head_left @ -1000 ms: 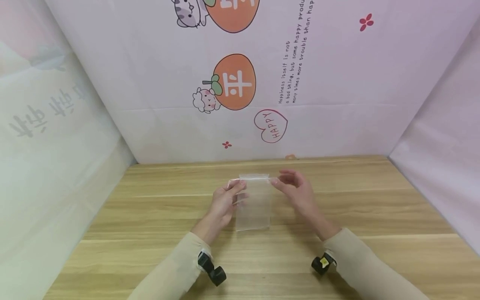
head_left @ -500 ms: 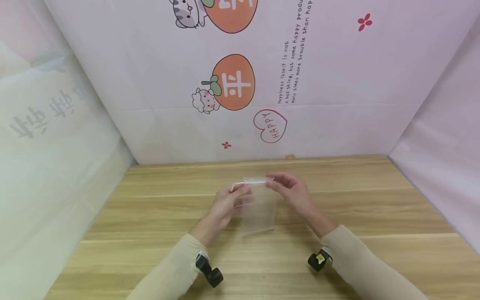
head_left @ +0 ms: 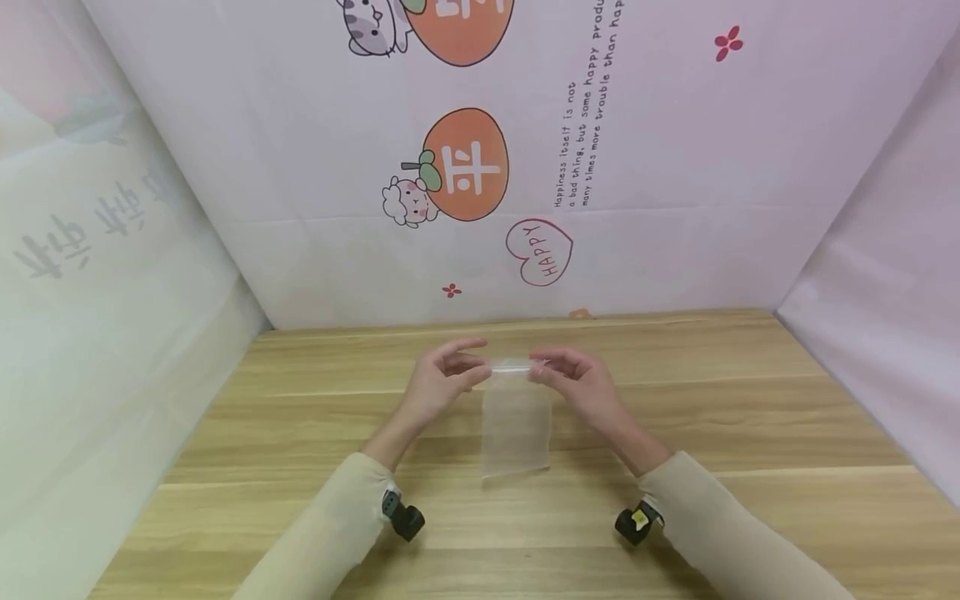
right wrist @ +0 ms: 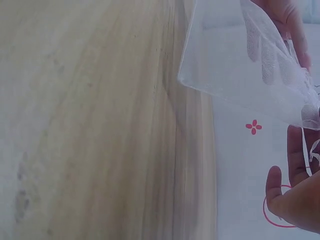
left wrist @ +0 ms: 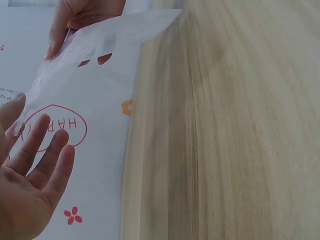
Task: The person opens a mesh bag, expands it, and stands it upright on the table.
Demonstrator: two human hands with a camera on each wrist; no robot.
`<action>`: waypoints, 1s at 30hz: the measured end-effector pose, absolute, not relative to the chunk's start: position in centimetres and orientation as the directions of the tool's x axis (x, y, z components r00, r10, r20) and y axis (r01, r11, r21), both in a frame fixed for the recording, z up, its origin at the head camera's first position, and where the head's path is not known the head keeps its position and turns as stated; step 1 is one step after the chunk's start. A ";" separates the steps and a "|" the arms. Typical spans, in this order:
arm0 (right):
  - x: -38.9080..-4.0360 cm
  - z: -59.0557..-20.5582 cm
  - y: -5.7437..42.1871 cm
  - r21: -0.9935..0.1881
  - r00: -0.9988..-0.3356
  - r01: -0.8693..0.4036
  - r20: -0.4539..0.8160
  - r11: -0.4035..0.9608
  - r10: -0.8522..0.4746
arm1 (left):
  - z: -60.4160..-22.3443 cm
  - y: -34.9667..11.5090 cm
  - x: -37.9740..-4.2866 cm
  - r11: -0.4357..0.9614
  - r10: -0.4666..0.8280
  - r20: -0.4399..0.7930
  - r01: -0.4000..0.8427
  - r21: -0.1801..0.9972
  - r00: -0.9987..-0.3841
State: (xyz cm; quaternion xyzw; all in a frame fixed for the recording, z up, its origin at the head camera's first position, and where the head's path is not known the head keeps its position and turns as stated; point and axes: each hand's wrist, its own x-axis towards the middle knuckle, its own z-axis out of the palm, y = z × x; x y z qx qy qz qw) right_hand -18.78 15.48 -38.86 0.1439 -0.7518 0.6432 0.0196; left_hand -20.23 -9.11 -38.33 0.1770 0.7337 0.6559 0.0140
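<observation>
A sheer white mesh drawstring pouch (head_left: 516,429) hangs flat between the hands, its mouth upward. The left hand (head_left: 448,377) pinches the left end of the gathered top with thumb and index finger; its other fingers are spread, as the left wrist view shows. At the opposite end, the right hand (head_left: 583,387) pinches the top corner between thumb and fingers. White drawstring cord (right wrist: 306,150) loops down by the right hand's fingers in the right wrist view. The pouch's lower corner (right wrist: 186,80) dangles free, and the sheer fabric looks flat.
A wood-grain table (head_left: 300,467) lies below the hands. Behind it stands a white printed cloth backdrop (head_left: 337,267), with more white cloth at both sides. Black wrist cameras are strapped over the beige sleeves (head_left: 322,529).
The right hand has moved from the right cord onto the pouch's top corner. The left hand has shifted its hold and spread its fingers; the pouch has moved slightly right and toward the person.
</observation>
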 end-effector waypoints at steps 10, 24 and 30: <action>-18.7 -39.4 15.2 -0.969 -0.961 -0.222 0.199 0.108 -0.191 | -38.8 -8.5 -20.2 0.113 0.306 0.267 0.313 0.943 -0.914; -18.6 -39.5 15.3 -0.969 -0.961 -0.220 0.194 0.116 -0.198 | -39.1 -8.5 -20.3 0.132 0.303 0.294 0.346 0.929 -0.907; -18.7 -39.5 15.5 -0.957 -0.950 -0.254 0.221 0.137 -0.223 | -39.0 -8.6 -20.3 0.139 0.306 0.279 0.333 0.932 -0.910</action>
